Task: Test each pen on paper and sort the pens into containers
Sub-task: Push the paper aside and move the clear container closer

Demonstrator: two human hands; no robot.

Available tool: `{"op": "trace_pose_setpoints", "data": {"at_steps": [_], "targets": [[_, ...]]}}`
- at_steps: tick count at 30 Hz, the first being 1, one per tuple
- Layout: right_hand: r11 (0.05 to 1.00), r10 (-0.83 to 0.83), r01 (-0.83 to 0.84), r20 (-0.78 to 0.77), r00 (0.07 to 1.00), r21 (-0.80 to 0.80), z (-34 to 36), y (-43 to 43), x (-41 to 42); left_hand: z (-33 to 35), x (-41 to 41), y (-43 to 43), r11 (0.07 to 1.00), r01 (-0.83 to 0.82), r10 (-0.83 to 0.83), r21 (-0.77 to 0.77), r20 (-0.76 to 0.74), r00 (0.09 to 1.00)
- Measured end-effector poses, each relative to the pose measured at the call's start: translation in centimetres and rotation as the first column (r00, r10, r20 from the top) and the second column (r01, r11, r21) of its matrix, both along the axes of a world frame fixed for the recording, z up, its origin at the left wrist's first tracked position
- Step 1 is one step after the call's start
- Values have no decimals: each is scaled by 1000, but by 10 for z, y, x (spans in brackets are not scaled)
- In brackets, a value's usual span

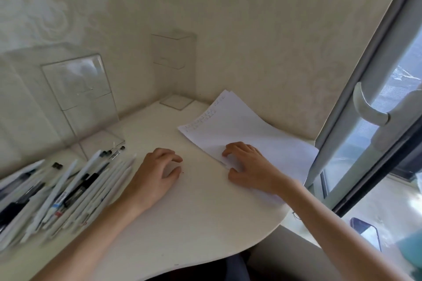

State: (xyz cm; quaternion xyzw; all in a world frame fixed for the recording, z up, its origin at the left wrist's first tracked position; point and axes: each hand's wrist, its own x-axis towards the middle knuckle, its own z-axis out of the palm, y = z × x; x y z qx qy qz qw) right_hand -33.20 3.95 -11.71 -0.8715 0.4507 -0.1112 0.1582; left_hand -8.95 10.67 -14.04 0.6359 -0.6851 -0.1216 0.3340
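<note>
A pile of several pens [57,189], mostly white with some black ones, lies at the left of the white desk [182,223]. A stack of white paper [239,130] with small scribbles near its far edge lies at the right. My right hand [249,166] rests on the paper's near corner, fingers loosely bent, holding nothing. My left hand [155,173] rests on the bare desk between pens and paper, fingers loosely curled, empty. Two clear acrylic containers stand at the back: a larger container [82,89] at left, a smaller container [175,64] in the corner.
The wall runs close behind the desk. A window frame with a handle [367,107] stands at the right, beside the paper. The desk's curved front edge is near me. A dark-framed object [367,232] lies on the sill at lower right.
</note>
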Motion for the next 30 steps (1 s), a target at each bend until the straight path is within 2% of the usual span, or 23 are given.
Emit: {"op": "trace_pose_setpoints", "data": {"at_steps": [5, 7, 11, 14, 16, 17, 19, 23, 27, 30], "targets": [[998, 51, -51, -14, 999, 25, 3, -7, -14, 5, 11, 0, 1000, -13, 13, -2, 2, 1000], [996, 63, -64, 28, 998, 54, 7, -12, -3, 6, 16, -2, 1000, -16, 16, 3, -20, 1000], [993, 15, -40, 217, 976, 111, 29, -40, 45, 8, 25, -6, 998, -41, 38, -46, -77, 996], [987, -86, 21, 412, 907, 160, 46, -79, 96, 5, 28, -4, 997, -50, 45, -55, -92, 995], [959, -225, 81, 562, 796, 270, 54, -115, 127, 1, 26, -3, 996, -78, 78, -41, -1, 997], [941, -292, 106, 612, 735, 321, 57, -132, 140, -2, 25, -2, 995, -80, 85, -54, 91, 992], [917, -372, 150, 655, 658, 370, 58, -162, 159, -6, 24, -2, 995, -68, 86, -75, 263, 961], [936, -334, 157, 656, 677, 315, 47, -189, 185, -11, 26, -5, 993, -63, 92, -97, 327, 941], [943, -326, 152, 718, 615, 298, 38, -198, 200, -14, 26, -8, 982, -66, 133, -180, 389, 912], [931, -353, 176, 670, 653, 319, 36, -204, 204, -17, 27, -9, 974, -62, 146, -218, 393, 908]]}}
